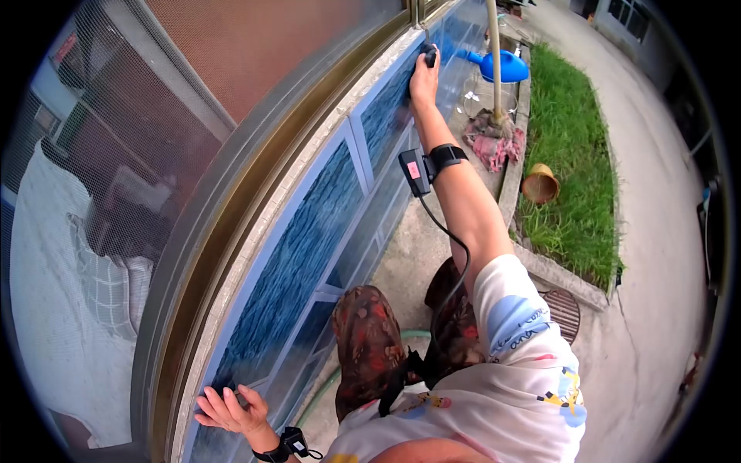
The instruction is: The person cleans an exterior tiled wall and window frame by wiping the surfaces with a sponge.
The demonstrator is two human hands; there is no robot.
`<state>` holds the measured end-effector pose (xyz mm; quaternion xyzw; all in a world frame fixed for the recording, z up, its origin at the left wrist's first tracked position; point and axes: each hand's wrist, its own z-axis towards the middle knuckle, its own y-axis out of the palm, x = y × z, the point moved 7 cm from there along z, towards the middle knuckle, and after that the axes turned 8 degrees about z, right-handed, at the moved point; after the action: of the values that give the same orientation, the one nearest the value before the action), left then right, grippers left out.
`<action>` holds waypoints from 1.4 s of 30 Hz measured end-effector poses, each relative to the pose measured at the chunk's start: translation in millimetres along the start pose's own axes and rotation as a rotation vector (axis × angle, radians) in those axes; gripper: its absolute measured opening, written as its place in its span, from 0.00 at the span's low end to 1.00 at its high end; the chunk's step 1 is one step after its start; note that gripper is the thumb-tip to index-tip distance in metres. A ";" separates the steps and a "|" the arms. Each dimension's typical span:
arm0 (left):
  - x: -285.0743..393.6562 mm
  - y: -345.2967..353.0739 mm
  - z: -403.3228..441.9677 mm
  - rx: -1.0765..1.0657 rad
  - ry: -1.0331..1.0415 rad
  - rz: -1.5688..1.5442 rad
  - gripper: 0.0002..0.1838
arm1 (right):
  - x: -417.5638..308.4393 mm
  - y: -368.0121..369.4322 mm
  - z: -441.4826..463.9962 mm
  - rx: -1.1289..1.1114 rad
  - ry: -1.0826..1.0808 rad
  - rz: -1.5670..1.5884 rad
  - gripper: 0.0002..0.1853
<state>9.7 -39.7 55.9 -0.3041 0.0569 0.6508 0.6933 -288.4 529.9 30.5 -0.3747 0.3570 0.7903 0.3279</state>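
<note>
My right hand (425,77) is stretched far forward at the top, its fingers wrapped round a small black object (428,54) against the upper edge of the blue tiled wall (301,239). Lower left, my left hand (231,410) lies with fingers spread on the tiles near the pale ledge (255,208), holding nothing. A black strap with a small box (415,171) and a cable is on my right forearm. Another strapped device (293,442) sits at my left wrist.
Left of the ledge is a screened window (170,100). Beyond my right arm are a mop (494,143), a blue watering can (505,67), a fallen clay pot (540,184), a curbed grass bed (571,139) and a drain cover (562,315). A green hose (318,393) runs beside my legs.
</note>
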 end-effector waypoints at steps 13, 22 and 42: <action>0.5 4.0 -0.2 -0.012 0.015 0.050 0.19 | -96.7 17.8 -102.4 -0.181 -0.365 0.063 0.23; 1.6 2.1 1.2 0.036 0.000 0.053 0.18 | -27.5 10.2 -45.6 0.037 0.087 0.044 0.26; 3.8 4.0 5.3 0.045 -0.007 0.032 0.21 | 81.2 -32.4 -73.5 0.008 0.285 0.013 0.24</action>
<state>4.8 -33.8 57.0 -0.2852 0.0738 0.6616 0.6896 -277.5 507.8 -81.0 -0.4795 0.4058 0.7297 0.2702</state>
